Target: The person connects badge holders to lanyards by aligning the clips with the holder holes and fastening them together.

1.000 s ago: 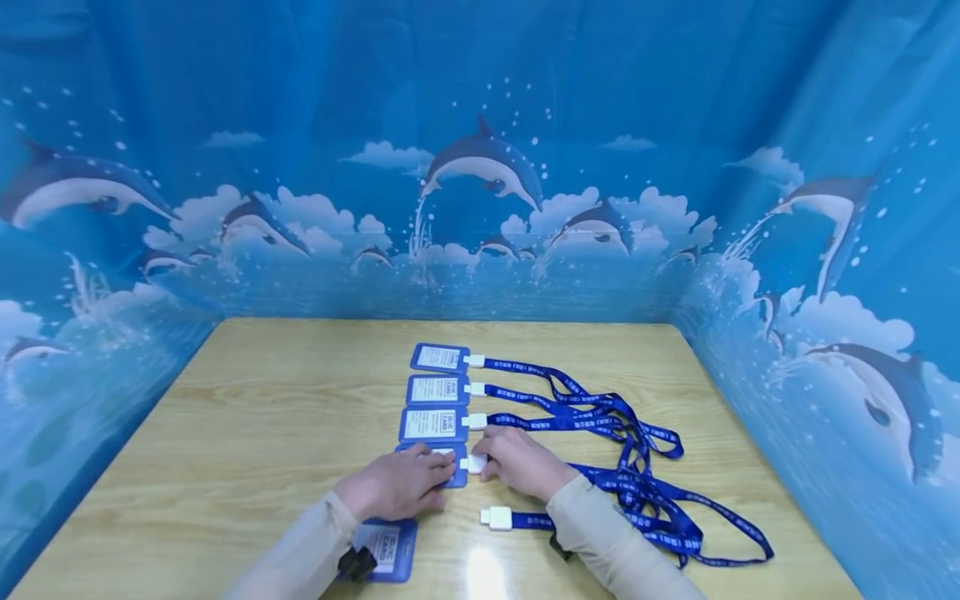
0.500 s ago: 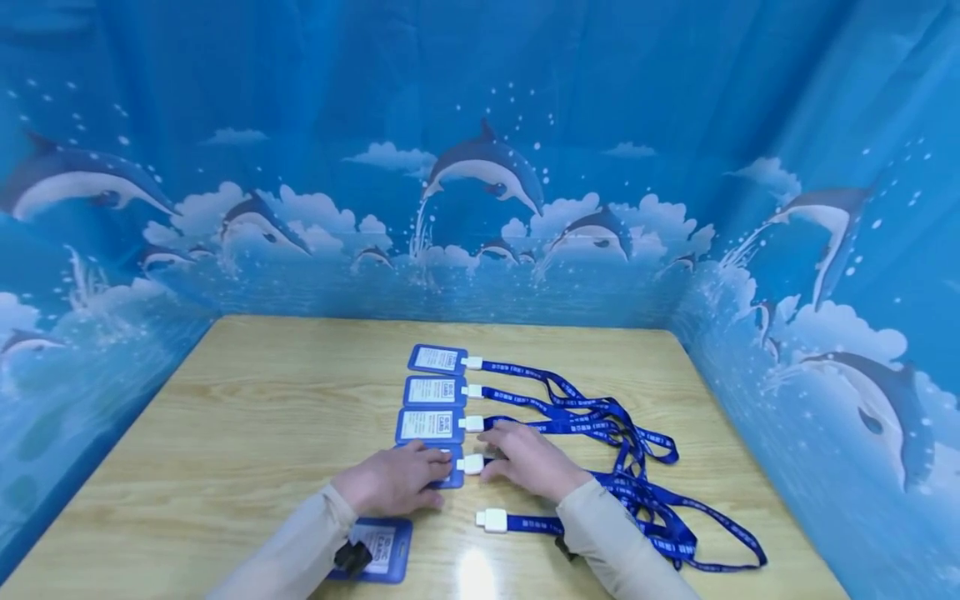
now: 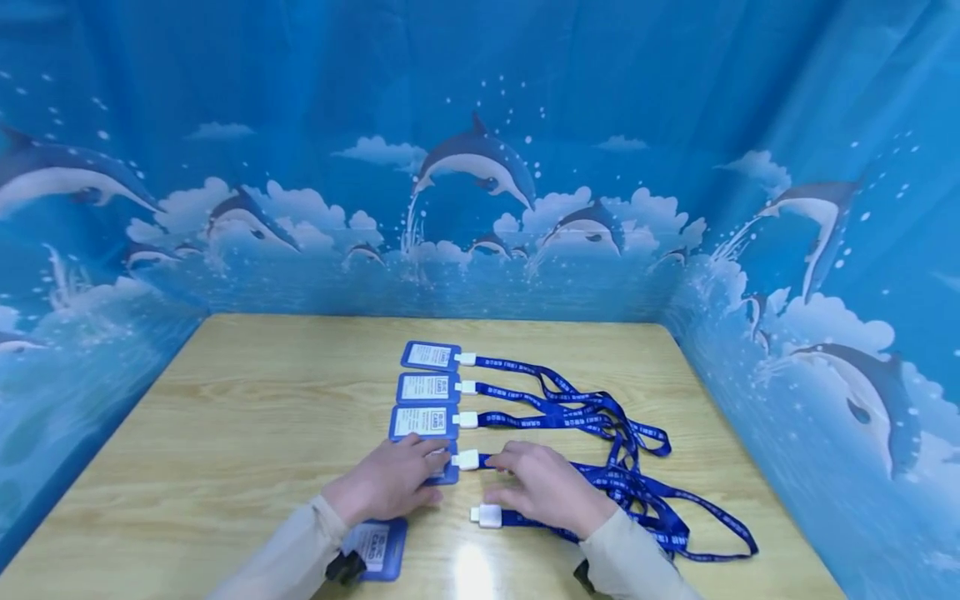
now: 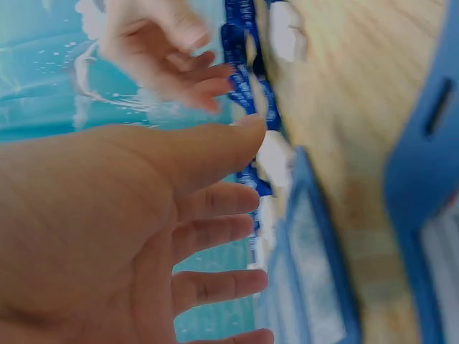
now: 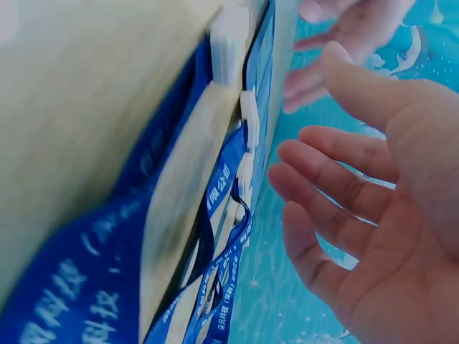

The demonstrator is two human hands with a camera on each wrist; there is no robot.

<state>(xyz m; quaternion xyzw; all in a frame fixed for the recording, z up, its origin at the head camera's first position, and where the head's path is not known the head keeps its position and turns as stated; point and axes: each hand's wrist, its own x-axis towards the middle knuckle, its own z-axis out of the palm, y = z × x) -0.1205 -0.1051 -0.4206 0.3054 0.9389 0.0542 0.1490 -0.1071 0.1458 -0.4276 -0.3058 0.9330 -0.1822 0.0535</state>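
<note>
My left hand (image 3: 393,479) hovers over or rests on the second-nearest blue badge holder (image 3: 452,473), partly covering it; the head view does not show clearly whether it touches. In the left wrist view its fingers are extended and hold nothing. That holder meets a white clip (image 3: 466,460) on a blue lanyard. My right hand (image 3: 551,483) is above this lanyard's strap, its thumb close to the white clip (image 3: 489,517) of the nearest lanyard. Its loosely bent fingers hold nothing in the right wrist view. The nearest badge holder (image 3: 386,550) lies apart from that clip, partly under my left sleeve.
Farther back, three badge holders, such as the middle one (image 3: 427,387), lie in a column joined to white clips. Blue lanyard straps (image 3: 622,479) tangle on the right of the wooden table (image 3: 285,400). A dolphin-print curtain (image 3: 480,275) surrounds the table's back and sides.
My right hand has let go of the second-nearest lanyard's white clip and moved right and toward me, near the nearest clip. My left hand stays about the same holder.
</note>
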